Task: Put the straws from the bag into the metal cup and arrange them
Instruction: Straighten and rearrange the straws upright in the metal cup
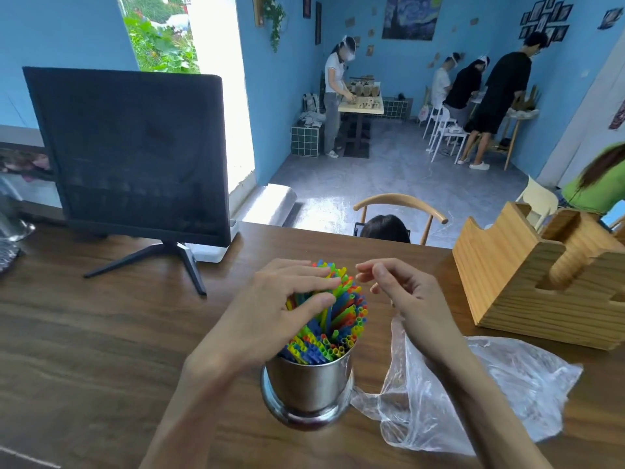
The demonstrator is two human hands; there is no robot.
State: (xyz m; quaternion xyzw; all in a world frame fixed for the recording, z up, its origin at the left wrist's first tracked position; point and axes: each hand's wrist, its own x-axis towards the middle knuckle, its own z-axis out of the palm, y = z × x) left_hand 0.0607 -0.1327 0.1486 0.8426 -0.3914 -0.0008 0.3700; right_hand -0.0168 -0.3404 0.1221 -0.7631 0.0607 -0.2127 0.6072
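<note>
While the cup fills the lower centre of the frame, I note things left to right. Monitor at upper left, back turned to me, well clear of the work. My left hand lies over the straws, fingers straight and spread, pressing on their tops, probably to level and spread the bundle. Straws stand packed in the metal cup, leaning slightly away from me; it sits on the wooden table. My right hand hovers just right of the straws, fingers loosely curled, holding nothing I can see; likely ready to nudge strays. Below it the clear plastic bag lies crumpled beside the cup and looks empty, so the transfer seems done and arranging remains. Wooden organiser at right, apart.
</note>
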